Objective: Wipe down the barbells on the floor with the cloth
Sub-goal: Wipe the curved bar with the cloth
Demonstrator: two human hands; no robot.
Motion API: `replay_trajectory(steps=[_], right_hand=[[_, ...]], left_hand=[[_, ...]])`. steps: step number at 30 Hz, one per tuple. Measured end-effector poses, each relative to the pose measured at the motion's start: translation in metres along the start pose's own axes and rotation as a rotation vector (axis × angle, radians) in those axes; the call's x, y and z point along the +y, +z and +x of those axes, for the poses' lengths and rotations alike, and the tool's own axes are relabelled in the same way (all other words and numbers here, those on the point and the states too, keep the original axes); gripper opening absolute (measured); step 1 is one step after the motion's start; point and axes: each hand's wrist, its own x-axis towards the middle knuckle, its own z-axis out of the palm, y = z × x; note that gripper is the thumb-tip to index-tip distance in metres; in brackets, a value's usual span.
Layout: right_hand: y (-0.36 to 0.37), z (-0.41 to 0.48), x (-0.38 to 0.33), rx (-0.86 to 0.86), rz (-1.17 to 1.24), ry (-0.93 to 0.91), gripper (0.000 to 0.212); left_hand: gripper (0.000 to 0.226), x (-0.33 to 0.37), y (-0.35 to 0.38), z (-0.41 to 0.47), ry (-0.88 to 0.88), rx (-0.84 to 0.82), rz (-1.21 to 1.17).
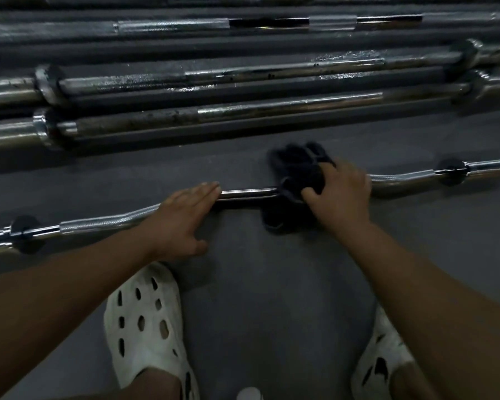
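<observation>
A chrome curl bar (248, 195) with bends lies across the grey floor in front of me. My left hand (182, 217) rests flat on its middle, fingers straight. My right hand (338, 194) grips a dark cloth (298, 174) that is wrapped over the bar just right of centre; the cloth hangs down below the bar and looks blurred. Beyond the curl bar, several straight barbells (243, 111) lie side by side on the floor, some with wet or spotted shafts.
My feet in white perforated clogs (145, 327) stand on the grey rubber floor (272, 284) just behind the curl bar, one on each side. Black collars (25, 232) sit near both ends of the curl bar.
</observation>
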Motion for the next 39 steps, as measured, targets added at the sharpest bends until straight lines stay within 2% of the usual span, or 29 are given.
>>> replay_trajectory(steps=[2,3,6,7,8,11,12,14,15,18,19,20,21,23,24,25,26,29,30,31,32,34,35,36,39], right_hand=[[0.012,-0.021,-0.026,0.034,0.142,0.066,0.058],[0.014,-0.032,-0.046,0.028,0.167,-0.01,0.057],[-0.001,-0.033,-0.072,-0.174,0.081,-0.459,0.072],[-0.007,-0.021,-0.064,-0.217,0.066,-0.484,0.08],[-0.007,-0.009,-0.05,-0.191,0.079,-0.424,0.085],[-0.001,0.007,0.001,-0.021,0.171,0.074,0.077],[0.004,-0.002,0.0,-0.004,0.208,0.183,0.073],[0.019,-0.026,-0.033,0.028,0.24,0.193,0.068],[0.022,-0.038,-0.058,0.023,0.232,0.089,0.065],[0.01,-0.045,-0.098,-0.149,0.119,-0.449,0.065],[0.005,-0.032,-0.09,-0.174,0.095,-0.516,0.067],[0.003,-0.02,-0.076,-0.162,0.114,-0.475,0.069],[0.001,-0.009,-0.057,-0.119,0.149,-0.329,0.071],[0.002,-0.003,-0.024,0.003,0.267,0.116,0.069],[0.004,-0.01,-0.024,0.007,0.301,0.304,0.066],[0.008,-0.022,-0.034,-0.007,0.293,0.385,0.065],[0.011,-0.034,-0.049,-0.025,0.271,0.332,0.064],[0.013,-0.056,-0.083,-0.167,0.176,-0.262,0.065],[0.009,-0.051,-0.08,-0.227,0.135,-0.379,0.066],[0.008,-0.041,-0.071,-0.231,0.1,-0.403,0.066],[0.009,-0.032,-0.06,-0.185,0.117,-0.31,0.065],[0.012,-0.025,-0.048,-0.017,0.294,0.086,0.061],[0.015,-0.031,-0.059,0.021,0.336,0.223,0.059],[0.018,-0.038,-0.076,0.016,0.284,0.217,0.059],[0.019,-0.053,-0.112,-0.133,0.14,-0.34,0.061]], left_hand=[[0.116,0.003,-0.001,0.0,-0.005,0.005,0.01],[0.116,0.004,-0.003,0.0,-0.007,0.004,0.019],[0.117,0.008,-0.009,-0.002,-0.011,-0.015,0.012],[0.118,0.007,-0.009,-0.002,-0.011,-0.021,0.0],[0.118,0.006,-0.008,-0.002,-0.009,-0.03,-0.008],[0.115,0.004,-0.004,-0.001,-0.005,-0.014,-0.024],[0.115,0.004,-0.003,-0.001,-0.011,-0.009,-0.007],[0.116,0.006,-0.003,-0.001,-0.022,0.004,0.033],[0.116,0.006,-0.002,-0.001,-0.027,0.009,0.047],[0.106,0.005,-0.005,-0.001,-0.028,-0.022,0.063],[0.104,0.005,-0.006,-0.001,-0.029,-0.025,0.055],[0.106,0.004,-0.005,-0.001,-0.019,-0.019,0.038],[0.11,0.003,-0.004,-0.001,-0.01,-0.006,0.014],[0.113,0.003,-0.002,-0.001,-0.008,0.009,-0.01],[0.114,0.004,-0.001,-0.001,-0.007,0.013,-0.001],[0.115,0.005,-0.001,-0.001,-0.009,0.014,0.012],[0.115,0.006,-0.001,-0.001,-0.013,0.011,0.026],[0.108,0.008,-0.003,-0.002,-0.013,0.012,0.071],[0.107,0.007,-0.003,-0.002,-0.002,0.022,0.068],[0.109,0.005,-0.003,-0.002,0.006,0.026,0.049],[0.112,0.005,-0.002,-0.002,0.003,0.017,0.02],[0.114,0.004,0.0,-0.002,-0.009,-0.002,-0.008],[0.115,0.004,0.0,-0.001,-0.01,0.0,0.0],[0.115,0.005,0.0,-0.002,-0.014,0.001,0.011],[0.106,0.007,-0.004,-0.002,-0.041,-0.02,0.058]])
